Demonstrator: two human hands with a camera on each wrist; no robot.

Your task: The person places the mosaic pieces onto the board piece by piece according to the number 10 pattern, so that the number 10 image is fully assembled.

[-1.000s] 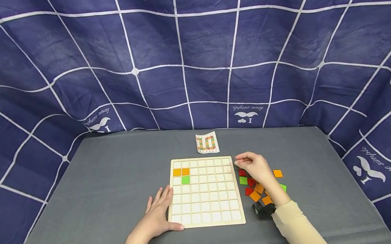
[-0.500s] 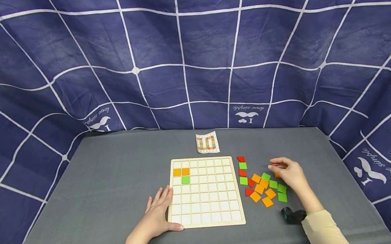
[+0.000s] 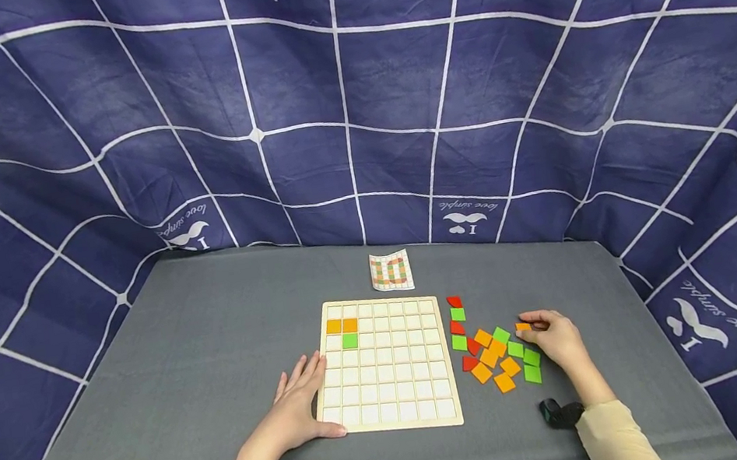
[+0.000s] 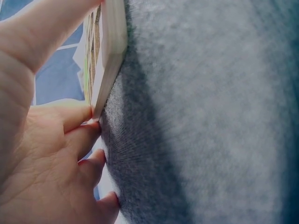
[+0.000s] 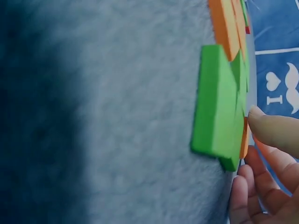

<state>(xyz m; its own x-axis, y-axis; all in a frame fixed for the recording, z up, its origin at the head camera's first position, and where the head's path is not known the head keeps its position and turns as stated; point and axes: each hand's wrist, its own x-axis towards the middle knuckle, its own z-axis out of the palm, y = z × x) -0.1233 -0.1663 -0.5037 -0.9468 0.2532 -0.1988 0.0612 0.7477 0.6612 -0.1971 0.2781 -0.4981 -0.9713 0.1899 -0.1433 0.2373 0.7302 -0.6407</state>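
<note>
A square wooden grid board (image 3: 388, 369) lies flat on the grey table, with two orange tiles (image 3: 342, 326) and one green tile (image 3: 350, 340) in its upper left cells. My left hand (image 3: 297, 405) rests at the board's near left corner, fingers spread along the left edge and thumb at the front edge. In the left wrist view, its fingertips touch the board's side (image 4: 110, 56). At the right end of the loose tiles, my right hand (image 3: 557, 341) pinches an orange tile (image 3: 524, 327) between thumb and fingers. The right wrist view shows that orange tile (image 5: 244, 137) partly hidden behind green ones.
Several loose orange, green (image 3: 533, 374) and red (image 3: 454, 302) tiles lie between the board and my right hand, some overlapping. A small pattern card (image 3: 391, 271) lies beyond the board. A blue gridded curtain (image 3: 391, 85) hangs behind the grey table (image 3: 237, 303).
My right hand has moved from the board's upper right edge rightward over the loose tiles, then down to the outlying orange tile, which it now pinches. The left hand has stayed put.
</note>
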